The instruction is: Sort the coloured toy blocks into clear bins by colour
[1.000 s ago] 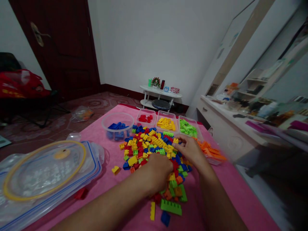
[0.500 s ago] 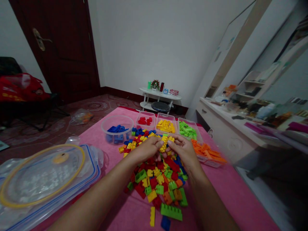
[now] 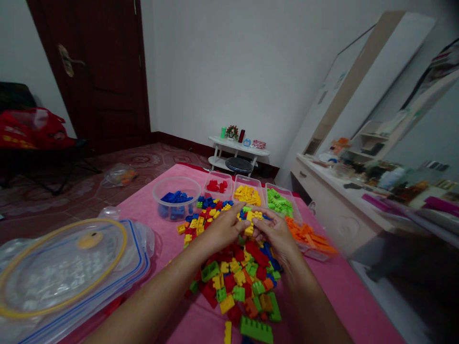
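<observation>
Left hand (image 3: pixel 225 227) and right hand (image 3: pixel 275 230) hold a yellow piece (image 3: pixel 250 223) above a brick heap (image 3: pixel 233 277)

In the head view, which is the only one, I see both forearms reach forward over a pink worktop (image 3: pixel 358 296). The fingers of both hands are bent and grasp the yellow piece from its two sides, the left ones at its left and the right thumb at its right. I cannot tell whether it is one brick or several joined together. It is over the middle of the heap, which mixes red, yellow, blue, green and orange bricks. A long green brick (image 3: pixel 256 329) lies at the near end of this heap, just beside a thin yellow brick (image 3: pixel 227 333).

Behind the heap, to the left, stands a round clear tub (image 3: pixel 156 199) with blue bricks (image 3: pixel 175 197) inside. Next to it, going to the right, are three clear boxes: one holds red bricks (image 3: pixel 217 186), the second yellow bricks (image 3: pixel 247 195), the third green bricks (image 3: pixel 278 203). Nearer to the right forearm, orange bricks (image 3: pixel 308 236) fill a shallow tray (image 3: pixel 313 255).

At the left side, a clear round lid with a yellow ring (image 3: pixel 68 267) lies on plastic bags with blue stripes (image 3: pixel 141 253). Further away, a small white table (image 3: pixel 236 145) stands by the wall (image 3: pixel 229 62), and a dark stool (image 3: pixel 239 165) is in front of it.
</observation>
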`<state>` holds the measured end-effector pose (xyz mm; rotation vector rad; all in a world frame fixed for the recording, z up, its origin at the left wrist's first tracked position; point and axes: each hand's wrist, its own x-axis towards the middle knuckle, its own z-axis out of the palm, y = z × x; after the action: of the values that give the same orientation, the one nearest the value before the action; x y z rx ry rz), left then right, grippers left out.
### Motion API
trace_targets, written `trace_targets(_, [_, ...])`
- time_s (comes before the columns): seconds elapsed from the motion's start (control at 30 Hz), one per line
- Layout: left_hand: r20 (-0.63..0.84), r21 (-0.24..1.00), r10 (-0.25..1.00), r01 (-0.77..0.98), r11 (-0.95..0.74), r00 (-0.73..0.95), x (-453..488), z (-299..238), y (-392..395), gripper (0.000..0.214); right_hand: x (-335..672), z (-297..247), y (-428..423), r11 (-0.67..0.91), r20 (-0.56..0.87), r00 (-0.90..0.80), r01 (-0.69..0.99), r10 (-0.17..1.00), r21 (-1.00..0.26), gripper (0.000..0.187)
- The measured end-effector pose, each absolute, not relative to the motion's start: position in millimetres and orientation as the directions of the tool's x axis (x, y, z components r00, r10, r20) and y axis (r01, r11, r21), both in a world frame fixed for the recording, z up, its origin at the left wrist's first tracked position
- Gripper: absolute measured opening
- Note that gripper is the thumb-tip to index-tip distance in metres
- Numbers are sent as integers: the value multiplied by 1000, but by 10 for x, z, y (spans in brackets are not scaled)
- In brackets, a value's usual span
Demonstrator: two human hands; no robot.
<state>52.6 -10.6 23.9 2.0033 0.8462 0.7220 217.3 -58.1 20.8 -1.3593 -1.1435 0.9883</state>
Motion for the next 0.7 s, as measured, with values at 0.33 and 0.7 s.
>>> trace_targets(0.33, [210, 917, 880, 226, -329, 427, 237, 286, 235, 52, 2652, 559, 233, -250, -137, 297, 383, 945, -889, 45])
trace_targets(0.7, [202, 665, 827, 547, -509, 525, 145, 290, 267, 28, 2484, 95, -182, 44, 289, 192, 761, 938, -647, 30])
